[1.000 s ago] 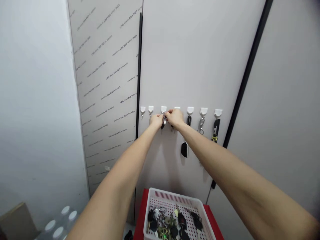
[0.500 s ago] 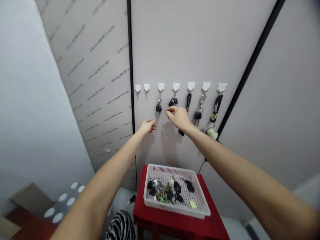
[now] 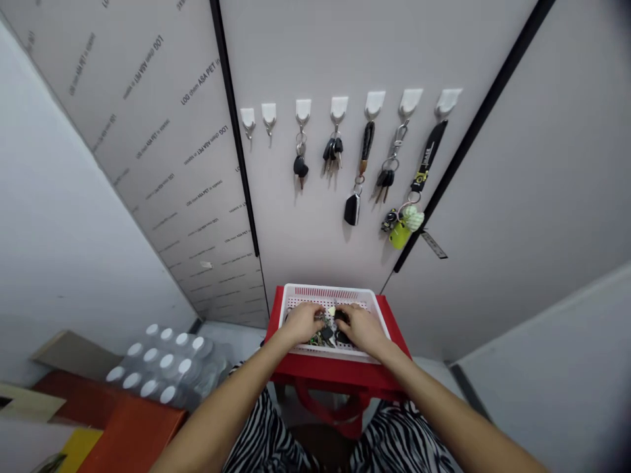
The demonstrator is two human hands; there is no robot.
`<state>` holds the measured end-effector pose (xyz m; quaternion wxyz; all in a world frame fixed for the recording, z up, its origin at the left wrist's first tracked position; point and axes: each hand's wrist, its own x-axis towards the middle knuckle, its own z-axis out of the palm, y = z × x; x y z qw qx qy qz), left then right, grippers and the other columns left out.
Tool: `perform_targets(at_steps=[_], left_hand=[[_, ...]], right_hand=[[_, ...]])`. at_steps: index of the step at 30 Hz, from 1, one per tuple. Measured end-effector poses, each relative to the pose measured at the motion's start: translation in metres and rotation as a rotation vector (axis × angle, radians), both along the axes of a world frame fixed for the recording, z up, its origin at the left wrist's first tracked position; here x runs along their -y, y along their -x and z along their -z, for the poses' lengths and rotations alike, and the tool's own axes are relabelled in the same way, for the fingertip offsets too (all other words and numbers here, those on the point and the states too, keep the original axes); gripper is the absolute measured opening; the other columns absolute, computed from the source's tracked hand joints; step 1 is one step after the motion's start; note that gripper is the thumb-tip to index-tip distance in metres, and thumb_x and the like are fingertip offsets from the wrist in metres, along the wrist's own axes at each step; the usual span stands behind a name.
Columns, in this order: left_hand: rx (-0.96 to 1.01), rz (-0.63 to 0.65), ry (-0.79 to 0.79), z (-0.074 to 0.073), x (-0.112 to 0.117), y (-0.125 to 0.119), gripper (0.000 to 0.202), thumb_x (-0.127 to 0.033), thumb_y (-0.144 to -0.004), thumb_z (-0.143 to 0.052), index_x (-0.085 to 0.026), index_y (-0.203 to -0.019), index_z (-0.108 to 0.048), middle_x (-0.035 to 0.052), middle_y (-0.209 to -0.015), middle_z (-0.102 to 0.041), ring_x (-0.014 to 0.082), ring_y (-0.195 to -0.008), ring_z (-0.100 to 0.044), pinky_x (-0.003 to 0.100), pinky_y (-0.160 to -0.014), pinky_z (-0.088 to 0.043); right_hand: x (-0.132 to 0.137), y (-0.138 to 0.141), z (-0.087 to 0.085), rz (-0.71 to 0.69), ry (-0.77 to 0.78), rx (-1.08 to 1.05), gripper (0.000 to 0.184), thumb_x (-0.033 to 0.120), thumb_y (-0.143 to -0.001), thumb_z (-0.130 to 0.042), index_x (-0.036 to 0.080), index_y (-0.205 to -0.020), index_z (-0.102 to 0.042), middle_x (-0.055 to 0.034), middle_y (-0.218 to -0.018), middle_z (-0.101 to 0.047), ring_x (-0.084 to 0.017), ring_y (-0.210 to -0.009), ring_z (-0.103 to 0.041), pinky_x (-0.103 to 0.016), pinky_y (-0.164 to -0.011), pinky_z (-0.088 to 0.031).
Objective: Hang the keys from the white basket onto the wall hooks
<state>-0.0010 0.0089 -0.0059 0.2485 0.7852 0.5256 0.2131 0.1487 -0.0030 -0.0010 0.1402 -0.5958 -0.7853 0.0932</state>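
A white perforated basket (image 3: 305, 292) sits on a red stool (image 3: 394, 322) and holds a heap of keys (image 3: 326, 335). Both my hands are down inside it. My left hand (image 3: 302, 322) lies over the keys with fingers curled; my right hand (image 3: 362, 328) does the same beside it. What either hand holds is hidden. On the wall above, a row of white hooks (image 3: 339, 105) carries key sets: a black key (image 3: 300, 164), a small bunch (image 3: 332, 149), a fob on a strap (image 3: 351, 209), more keys (image 3: 384, 177) and a lanyard with a green charm (image 3: 403, 226).
The two leftmost hooks (image 3: 258, 115) are bare. A pack of capped bottles (image 3: 162, 371) lies on the floor at the left, by orange and yellow boards (image 3: 118, 437). My zebra-striped knees (image 3: 266, 433) are under the stool.
Both hands left the hooks, where a key now hangs on the third hook, and dropped into the basket. The view tilted downward.
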Motion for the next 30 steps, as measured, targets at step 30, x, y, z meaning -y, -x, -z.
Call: perform_targets(at_steps=[30], left_hand=[[0.648, -0.145, 0.172, 0.004, -0.005, -0.001, 0.010, -0.021, -0.057, -0.046, -0.013, -0.053, -0.048, -0.0047, -0.048, -0.041, 0.0054, -0.048, -0.036, 0.017, -0.048, -0.028]], right_hand=[[-0.021, -0.008, -0.037, 0.006, 0.256, -0.754, 0.018, 0.031, -0.062, -0.042, 0.014, -0.062, -0.049, 0.0052, -0.043, -0.040, -0.005, -0.039, -0.035, -0.018, -0.040, -0.029]])
